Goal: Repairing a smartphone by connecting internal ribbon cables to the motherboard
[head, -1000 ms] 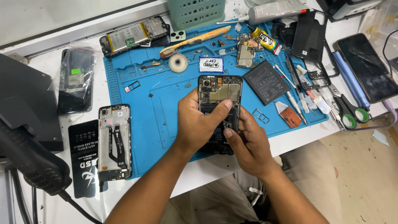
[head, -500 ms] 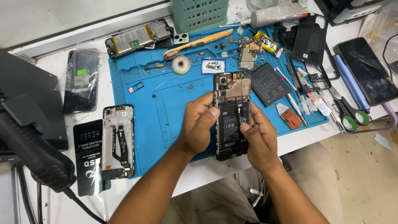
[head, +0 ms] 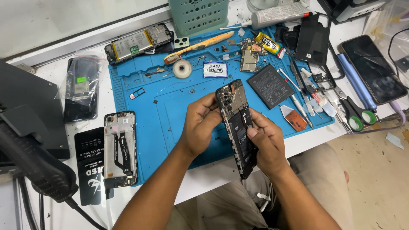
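Both my hands hold an opened black phone with its back off, tilted upright above the blue work mat. My left hand grips the phone's left edge near the top. My right hand holds the lower right side, thumb pressed on the dark inner plate. The phone's bare circuit board shows at its upper end.
A loose black battery, a circuit board, tape roll, toothbrush, screwdrivers and green-handled scissors lie on and beside the mat. Another opened phone frame lies left. A green basket stands at the back.
The phone has been lifted off the mat and tipped upright in both hands; my right thumb has moved onto its inner plate.
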